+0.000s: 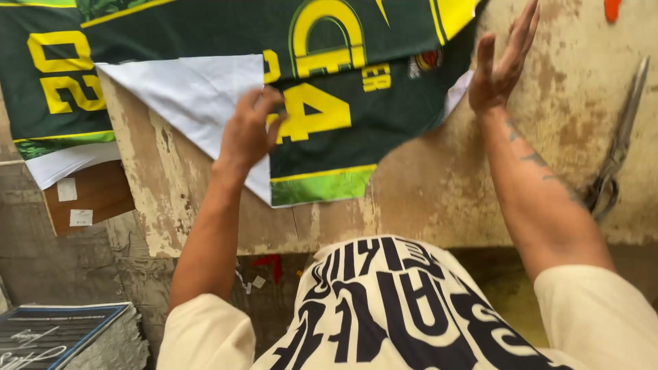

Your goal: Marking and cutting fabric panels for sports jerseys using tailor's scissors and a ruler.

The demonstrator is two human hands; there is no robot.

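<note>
A dark green printed cloth (226, 31) with yellow figures and bright green bands lies across a worn beige table (425, 185). Part of it is folded back, showing its white underside (192, 92). My left hand (248, 130) pinches the folded edge near the cloth's lower middle. Just beyond the cloth's right edge, my right hand (504, 62) is raised above the table, fingers straight and apart, holding nothing.
Large metal scissors (617, 154) lie on the table at the right. A brown board (89, 195) with two white labels sits at the left. Printed sheets are stacked (65, 336) at the bottom left. Scraps (264, 270) litter the floor under the table edge.
</note>
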